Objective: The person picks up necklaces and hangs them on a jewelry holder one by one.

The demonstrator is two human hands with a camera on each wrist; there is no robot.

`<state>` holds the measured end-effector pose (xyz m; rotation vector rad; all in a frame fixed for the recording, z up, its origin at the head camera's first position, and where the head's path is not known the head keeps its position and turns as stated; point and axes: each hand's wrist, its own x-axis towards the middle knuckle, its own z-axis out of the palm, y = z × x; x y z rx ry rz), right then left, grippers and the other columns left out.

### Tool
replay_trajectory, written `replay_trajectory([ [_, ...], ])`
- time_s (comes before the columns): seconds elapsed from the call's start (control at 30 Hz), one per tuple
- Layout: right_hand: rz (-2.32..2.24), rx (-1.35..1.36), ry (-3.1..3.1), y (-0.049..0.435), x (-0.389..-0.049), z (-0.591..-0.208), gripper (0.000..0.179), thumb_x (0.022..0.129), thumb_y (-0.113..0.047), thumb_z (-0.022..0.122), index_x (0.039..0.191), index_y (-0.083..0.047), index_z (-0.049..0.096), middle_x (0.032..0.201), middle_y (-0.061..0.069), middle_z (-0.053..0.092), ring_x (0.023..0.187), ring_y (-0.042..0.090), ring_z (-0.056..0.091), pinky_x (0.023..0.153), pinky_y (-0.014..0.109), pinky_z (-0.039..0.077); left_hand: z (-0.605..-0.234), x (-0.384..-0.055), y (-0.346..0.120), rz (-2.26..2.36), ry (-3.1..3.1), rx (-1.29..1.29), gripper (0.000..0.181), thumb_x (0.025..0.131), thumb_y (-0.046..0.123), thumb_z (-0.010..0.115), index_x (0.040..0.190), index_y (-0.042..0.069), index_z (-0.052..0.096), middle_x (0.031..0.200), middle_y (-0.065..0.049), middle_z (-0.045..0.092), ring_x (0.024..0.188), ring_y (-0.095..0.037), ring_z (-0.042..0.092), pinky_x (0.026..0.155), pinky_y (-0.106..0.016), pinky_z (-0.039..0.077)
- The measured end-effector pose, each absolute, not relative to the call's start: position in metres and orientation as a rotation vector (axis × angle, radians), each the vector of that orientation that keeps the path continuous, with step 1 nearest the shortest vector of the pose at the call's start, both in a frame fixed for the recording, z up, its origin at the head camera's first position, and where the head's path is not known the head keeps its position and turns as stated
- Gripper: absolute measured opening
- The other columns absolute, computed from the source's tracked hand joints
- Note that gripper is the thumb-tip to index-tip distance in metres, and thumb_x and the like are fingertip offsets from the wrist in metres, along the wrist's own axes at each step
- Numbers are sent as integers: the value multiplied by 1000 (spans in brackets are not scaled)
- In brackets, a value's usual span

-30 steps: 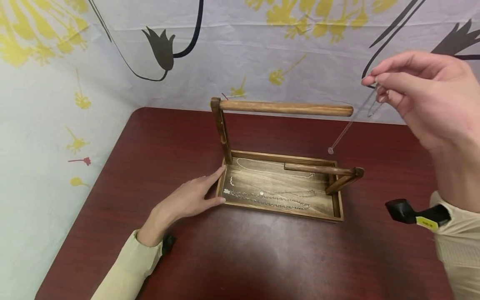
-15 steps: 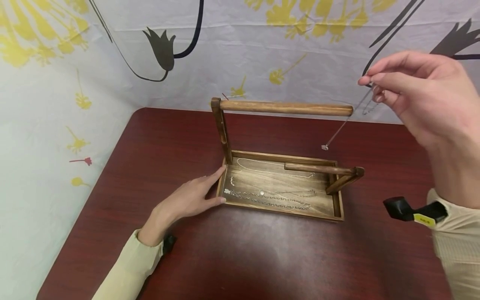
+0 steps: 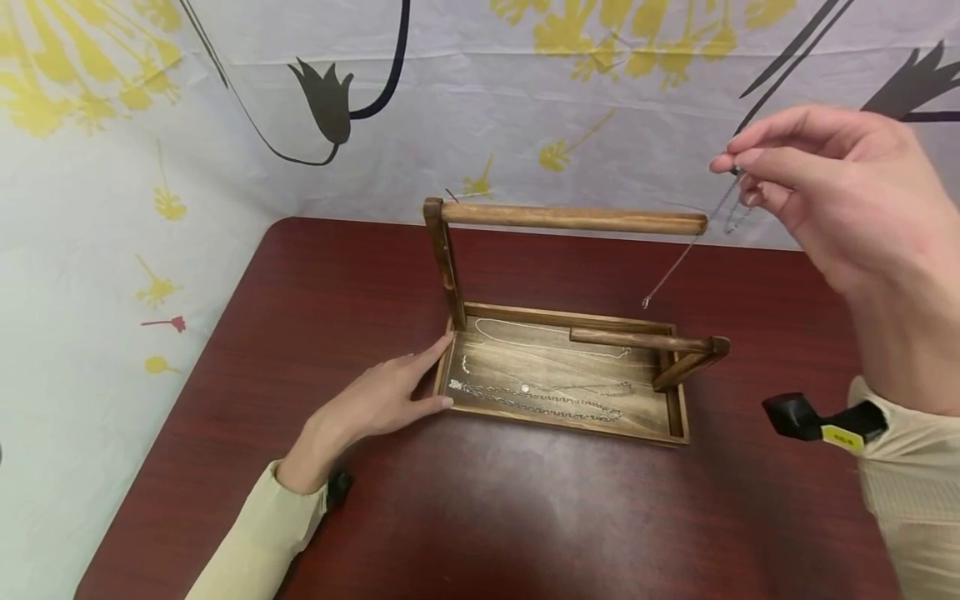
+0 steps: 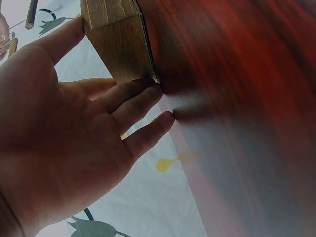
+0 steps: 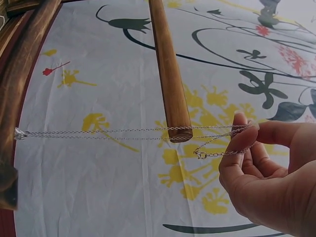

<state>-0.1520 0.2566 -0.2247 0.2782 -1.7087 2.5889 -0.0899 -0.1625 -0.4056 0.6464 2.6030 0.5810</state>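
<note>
My right hand (image 3: 847,196) pinches a thin silver necklace (image 5: 98,132) between thumb and index finger, above and right of a wooden jewelry stand. Its small pendant (image 3: 645,303) hangs at the low end, and a clasp end (image 5: 201,155) dangles by the fingers. In the right wrist view the chain crosses the free end of the stand's upper bar (image 5: 170,89). My left hand (image 3: 375,396) rests against the left end of the stand's tray (image 3: 570,429), thumb at the front corner. The left wrist view shows its fingers (image 4: 138,106) extended along the tray's end (image 4: 123,52).
Inside the tray lie a chunky chain (image 3: 551,412), a thin looped chain (image 3: 491,338) and a round white pendant (image 3: 525,388). A shorter lower bar (image 3: 637,338) juts in from the right post. Patterned cloth (image 3: 247,100) hangs behind the dark red table (image 3: 525,517).
The right hand has drifted slightly left, bringing the swinging pendant left, closer to the upper bar's free end in the head view. My left hand stays at the tray.
</note>
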Motion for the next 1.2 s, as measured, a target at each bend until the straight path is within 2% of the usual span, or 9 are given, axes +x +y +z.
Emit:
replay_trajectory([
  [0.33, 2596, 199, -1755, 256, -156, -221, 13, 89, 22, 56, 99, 21, 62, 92, 24, 68, 74, 27, 65, 56, 26, 51, -406, -90, -162, 578, 2605, 638, 86, 93, 57, 61, 160, 35, 11, 148, -13, 48, 134, -31, 48, 107, -50, 42],
  [0.5, 2565, 208, -1819, 254, -158, -221, 13, 89, 19, 59, 100, 19, 63, 99, 21, 65, 82, 26, 65, 58, 25, 51, -406, -89, -162, 577, 2605, 638, 87, 93, 57, 61, 160, 35, 11, 148, -13, 48, 133, -30, 48, 107, -49, 42],
  [0.8, 2543, 220, -1936, 250, -160, -221, 14, 88, 15, 62, 102, 18, 64, 101, 20, 65, 76, 26, 59, 62, 24, 52, -405, -89, -162, 571, 2593, 606, 87, 93, 57, 61, 160, 38, 9, 149, -12, 47, 136, -33, 45, 109, -52, 39],
  [1.2, 2410, 293, -2203, 236, -155, -212, 30, 85, 7, 73, 114, 10, 67, 105, 17, 73, 89, 21, 72, 75, 22, 57, -405, -90, -162, 566, 2588, 614, 87, 93, 56, 61, 160, 39, 8, 150, -11, 45, 135, -31, 46, 108, -51, 40],
])
